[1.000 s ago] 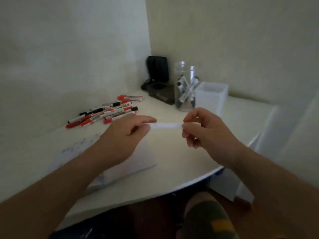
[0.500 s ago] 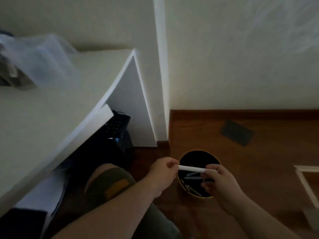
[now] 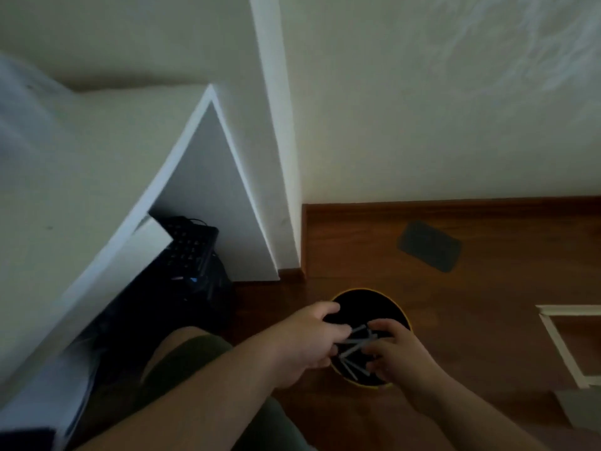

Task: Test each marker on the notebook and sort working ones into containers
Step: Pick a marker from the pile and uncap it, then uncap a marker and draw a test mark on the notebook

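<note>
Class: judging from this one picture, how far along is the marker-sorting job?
Done: several pale markers already lie in the dark bin on the floor. In hand: the left hand and right hand are at its mouth around one more marker. Left: cannot tell; the desk top's markers are out of view.

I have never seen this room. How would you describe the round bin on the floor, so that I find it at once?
Start at the white wall corner, where the wooden floor begins, and look down towards the person. The round bin stands there, under both hands, with pale markers lying inside. Unlike the flat dark rectangle nearer the wall, it is deep, black inside, with a thin yellow rim.
</note>
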`<state>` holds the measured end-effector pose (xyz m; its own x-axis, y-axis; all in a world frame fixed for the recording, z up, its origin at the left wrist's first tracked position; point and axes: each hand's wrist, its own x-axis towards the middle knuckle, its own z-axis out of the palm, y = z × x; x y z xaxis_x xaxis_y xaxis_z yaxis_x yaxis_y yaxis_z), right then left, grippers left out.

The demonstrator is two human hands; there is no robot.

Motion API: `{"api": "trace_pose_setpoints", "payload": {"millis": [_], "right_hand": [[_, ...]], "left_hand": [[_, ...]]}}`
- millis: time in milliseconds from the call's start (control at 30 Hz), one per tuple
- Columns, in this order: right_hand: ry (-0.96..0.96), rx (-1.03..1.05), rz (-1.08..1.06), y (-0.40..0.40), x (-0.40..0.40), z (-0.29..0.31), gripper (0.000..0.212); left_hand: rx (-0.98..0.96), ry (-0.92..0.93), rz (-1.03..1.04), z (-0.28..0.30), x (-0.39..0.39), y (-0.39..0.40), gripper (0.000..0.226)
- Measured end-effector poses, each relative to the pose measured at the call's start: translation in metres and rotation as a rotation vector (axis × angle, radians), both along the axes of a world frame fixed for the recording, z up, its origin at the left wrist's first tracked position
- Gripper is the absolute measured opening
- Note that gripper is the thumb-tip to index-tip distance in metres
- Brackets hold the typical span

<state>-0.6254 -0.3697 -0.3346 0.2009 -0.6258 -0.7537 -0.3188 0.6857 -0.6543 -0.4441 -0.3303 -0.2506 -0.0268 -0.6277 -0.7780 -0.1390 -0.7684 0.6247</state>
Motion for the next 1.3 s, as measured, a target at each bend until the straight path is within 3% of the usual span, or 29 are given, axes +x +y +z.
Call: {"api": "trace_pose_setpoints", "payload": {"millis": [100, 267, 367, 467, 700, 833, 933, 1167, 1300], "right_hand": [[-0.206, -0.216, 0.111, -0.004, 0.061, 0.08, 0.025], [-0.63, -0.502, 0.457, 0.028, 0.188, 0.224, 0.034], [-0.788, -0.64, 0.655, 0.063, 0.275, 0.277, 0.031], [-0.807, -0.726, 0.861, 0.107, 0.365, 0.306, 0.029], [-0.536, -0.858, 1.154, 0.192, 0.555, 0.287, 0.026], [-0.38, -1.106, 1.132, 0.203, 0.59, 0.263, 0.019], [-0.428, -1.138, 1.044, 0.207, 0.596, 0.251, 0.014], [-0.56, -1.022, 1.055, 0.203, 0.589, 0.251, 0.013], [-0.695, -0.891, 1.058, 0.199, 0.576, 0.262, 0.042]], "left_hand": [[-0.292, -0.19, -0.027, 0.085, 0.046, 0.015, 0.053], [-0.712, -0.502, 0.177, 0.211, 0.155, 0.089, 0.044], [-0.797, -0.746, 0.329, 0.242, 0.23, 0.148, 0.031], [-0.678, -1.025, 0.484, 0.234, 0.31, 0.215, 0.02], [-0.354, -1.395, 0.702, 0.197, 0.442, 0.339, 0.01], [-0.423, -1.5, 0.712, 0.172, 0.462, 0.346, 0.02], [-0.428, -1.499, 0.701, 0.162, 0.471, 0.346, 0.02], [-0.367, -1.52, 0.558, 0.159, 0.474, 0.347, 0.025], [-0.593, -1.505, 0.671, 0.166, 0.463, 0.35, 0.022]]}}
